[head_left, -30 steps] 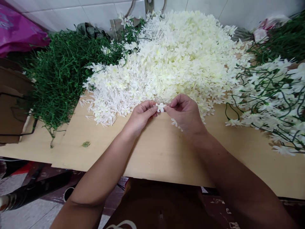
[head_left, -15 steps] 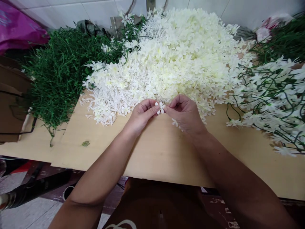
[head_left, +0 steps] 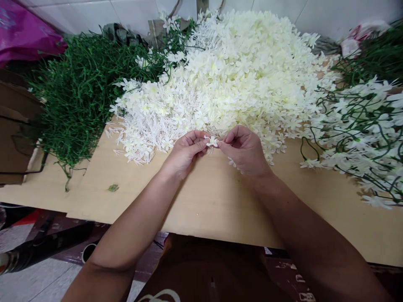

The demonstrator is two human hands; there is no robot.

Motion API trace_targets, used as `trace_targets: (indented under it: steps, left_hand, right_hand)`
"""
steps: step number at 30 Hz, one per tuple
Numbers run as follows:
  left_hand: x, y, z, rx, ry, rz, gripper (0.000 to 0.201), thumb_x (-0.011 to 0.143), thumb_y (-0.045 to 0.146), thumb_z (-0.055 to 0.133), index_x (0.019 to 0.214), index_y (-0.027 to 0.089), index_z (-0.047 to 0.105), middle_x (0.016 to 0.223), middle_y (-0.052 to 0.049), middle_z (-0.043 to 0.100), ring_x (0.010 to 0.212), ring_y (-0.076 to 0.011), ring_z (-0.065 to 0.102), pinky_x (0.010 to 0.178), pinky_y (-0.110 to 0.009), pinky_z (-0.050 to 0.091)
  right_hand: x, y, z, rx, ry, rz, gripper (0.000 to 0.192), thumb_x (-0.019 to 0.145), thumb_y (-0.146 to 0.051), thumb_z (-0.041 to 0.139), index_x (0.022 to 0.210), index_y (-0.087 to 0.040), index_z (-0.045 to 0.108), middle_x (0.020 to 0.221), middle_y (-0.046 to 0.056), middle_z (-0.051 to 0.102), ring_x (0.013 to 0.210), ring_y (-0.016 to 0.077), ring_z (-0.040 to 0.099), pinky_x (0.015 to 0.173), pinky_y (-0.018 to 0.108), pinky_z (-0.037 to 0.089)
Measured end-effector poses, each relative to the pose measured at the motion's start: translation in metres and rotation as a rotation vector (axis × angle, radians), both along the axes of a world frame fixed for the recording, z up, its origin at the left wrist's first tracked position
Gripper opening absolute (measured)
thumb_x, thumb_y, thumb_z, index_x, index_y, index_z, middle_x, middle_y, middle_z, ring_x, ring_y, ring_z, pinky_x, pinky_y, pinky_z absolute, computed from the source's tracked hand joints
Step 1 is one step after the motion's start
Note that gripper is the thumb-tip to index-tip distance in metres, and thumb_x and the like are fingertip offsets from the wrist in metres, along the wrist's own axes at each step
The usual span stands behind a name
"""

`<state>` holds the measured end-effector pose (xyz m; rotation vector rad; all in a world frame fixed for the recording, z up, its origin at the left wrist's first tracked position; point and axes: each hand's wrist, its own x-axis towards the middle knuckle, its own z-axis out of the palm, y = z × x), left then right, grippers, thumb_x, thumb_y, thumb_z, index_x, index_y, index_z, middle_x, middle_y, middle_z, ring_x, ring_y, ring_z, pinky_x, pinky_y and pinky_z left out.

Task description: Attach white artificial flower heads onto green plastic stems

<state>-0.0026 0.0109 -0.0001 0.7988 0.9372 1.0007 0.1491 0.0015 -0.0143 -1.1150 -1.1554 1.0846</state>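
Note:
Between my two hands is a small white artificial flower (head_left: pixel 212 141), its petals seen edge-on and tilted. My left hand (head_left: pixel 186 152) pinches it from the left with thumb and forefinger. From the other side my right hand (head_left: pixel 244 150) grips its petals with thumb and fingertips. A few more white petals show under the right palm. Just beyond both hands rises a large heap of white and cream flower heads (head_left: pixel 245 75). Thin white stamen pieces (head_left: pixel 157 126) lie along the heap's left front.
Green plastic stems (head_left: pixel 78 96) are piled at the left beside a cardboard box (head_left: pixel 15 134). White flowers on green stems (head_left: pixel 362 138) lie at the right. A tan cardboard sheet (head_left: pixel 201 209) covers the table. Behind stands a tiled wall (head_left: pixel 135 12), with a magenta bag (head_left: pixel 25 33) at far left.
The flower has tipped from facing me to nearly edge-on. Both hands keep almost the same place and pinch.

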Motion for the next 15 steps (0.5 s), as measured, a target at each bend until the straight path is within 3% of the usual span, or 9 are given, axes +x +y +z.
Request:
trace_targets:
  steps: [7,11,15]
  left_hand:
    - [-0.001,-0.001,0.003,0.045,-0.005,0.027,0.03,0.058,0.026,0.083,0.076,0.016,0.061,0.066,0.003,0.057,0.058,-0.0066,0.048,0.056,-0.021,0.036]
    - [0.0,-0.002,0.007,0.253,0.252,0.125,0.023,0.066,0.027,0.079,0.075,0.018,0.06,0.07,0.002,0.058,0.064,-0.0091,0.049,0.063,-0.022,0.04]
    - [0.001,-0.001,0.005,0.403,0.454,0.201,0.017,0.074,0.026,0.074,0.078,0.019,0.06,0.07,0.002,0.057,0.063,-0.0098,0.047,0.061,-0.023,0.038]
  right_hand:
    - [-0.001,-0.002,0.003,0.022,0.02,0.009,0.025,0.063,-0.019,0.072,0.063,-0.022,0.047,0.061,-0.005,0.056,0.06,0.0108,0.055,0.058,0.026,0.049]
    - [0.002,-0.005,0.008,0.027,0.01,-0.005,0.021,0.067,-0.02,0.073,0.071,-0.022,0.053,0.066,-0.005,0.056,0.062,0.0112,0.057,0.061,0.027,0.051]
    - [0.001,-0.014,0.015,0.151,-0.164,0.102,0.015,0.078,-0.021,0.066,0.093,-0.022,0.062,0.073,-0.003,0.058,0.067,0.012,0.058,0.063,0.027,0.052]
